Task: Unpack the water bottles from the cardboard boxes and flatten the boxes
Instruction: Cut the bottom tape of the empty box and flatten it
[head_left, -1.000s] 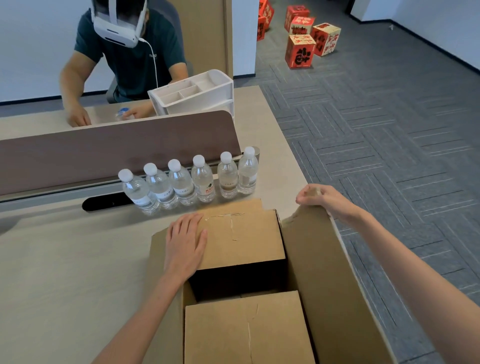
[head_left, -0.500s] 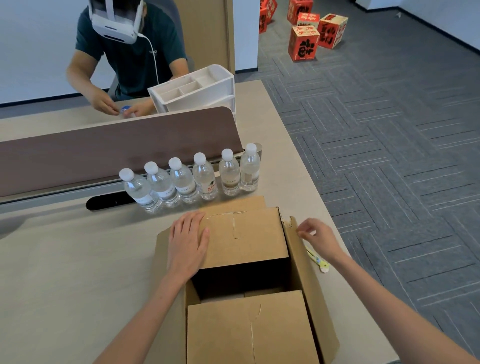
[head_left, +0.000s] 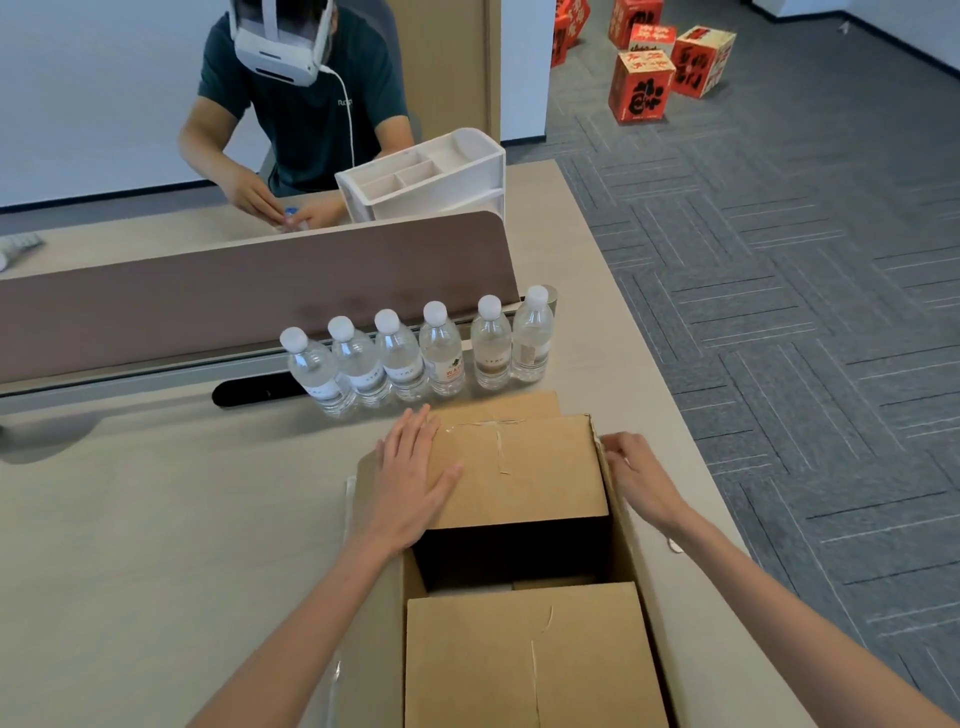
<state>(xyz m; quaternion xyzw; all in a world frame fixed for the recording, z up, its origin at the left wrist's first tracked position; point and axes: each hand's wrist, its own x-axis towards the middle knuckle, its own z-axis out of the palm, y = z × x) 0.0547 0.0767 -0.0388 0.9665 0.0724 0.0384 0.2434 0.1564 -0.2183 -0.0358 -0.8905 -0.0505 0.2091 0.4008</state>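
"Resting on what, the left hand (head_left: 415, 478)?"

"On the far flap (head_left: 519, 467) of the box (head_left: 379, 649). It lay flat there, palm down, fingers straight and a little spread, gripping nothing."

"And the right hand (head_left: 636, 478)?"

"It was at the box's right side, against the right flap (head_left: 626, 551), which stood nearly upright. Its fingers were fairly straight, with the tips by the far flap's right corner. It held nothing that I could see."

"Where was the box?"

"On the bench (head_left: 156, 519), near its right edge, straight in front of the wearer. The far flap and the near flap (head_left: 524, 660) were folded in, roughly level, with a dark gap between them. What lay inside I could not tell."

"The bottles?"

"Six bottles (head_left: 415, 353) with white caps stood upright in a row on the bench, just beyond the box and in front of the brown divider (head_left: 260, 291). The left fingertips were near the row."

"Anything else?"

"A white organizer (head_left: 431, 176) sat behind the divider. A person (head_left: 301, 104) in a dark shirt and a white headset (head_left: 275, 52) sat across, both hands on something small. Red boxes (head_left: 665, 67) stood on the grey carpet (head_left: 779, 364), well off to the right."
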